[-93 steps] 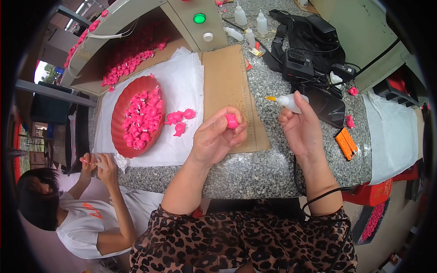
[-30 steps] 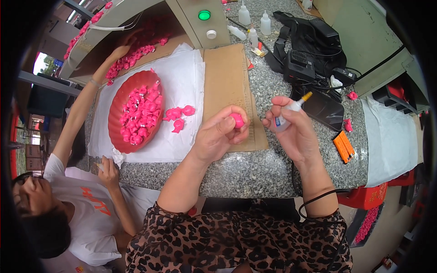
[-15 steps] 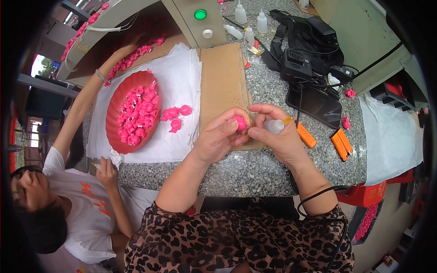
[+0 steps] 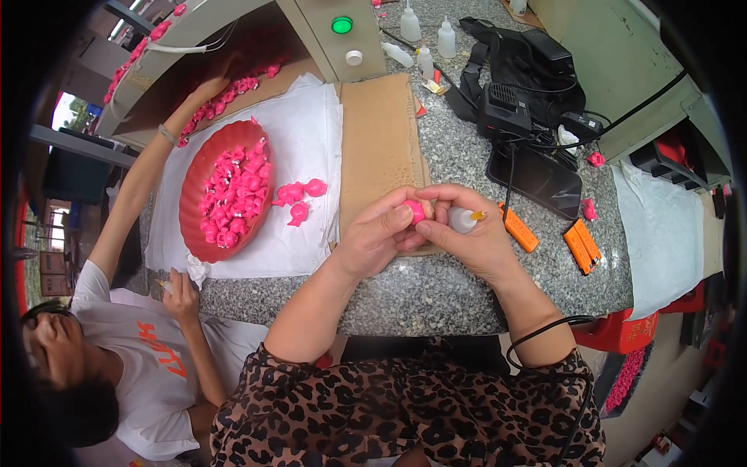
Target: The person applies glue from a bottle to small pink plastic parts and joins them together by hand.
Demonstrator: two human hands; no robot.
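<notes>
Over the front edge of a brown cardboard sheet, my left hand pinches a small round pink plastic piece between thumb and fingers. My right hand has its thumb and forefinger at the same piece. Tucked in its palm is a small white squeeze bottle with a yellowish tip. The fingers cover much of the pink piece. Left of my hands, a red scalloped bowl is full of pink pieces, and a few more pink pieces lie on white paper.
A co-worker sits at the left, one arm stretched toward pink pieces under a grey machine. White bottles, a black strap bag, a phone and orange blocks occupy the granite counter. A black cable crosses my right forearm.
My right hand has moved left, its thumb and forefinger closing in on the pink piece in my left hand. The bottle has shifted slightly along with it.
</notes>
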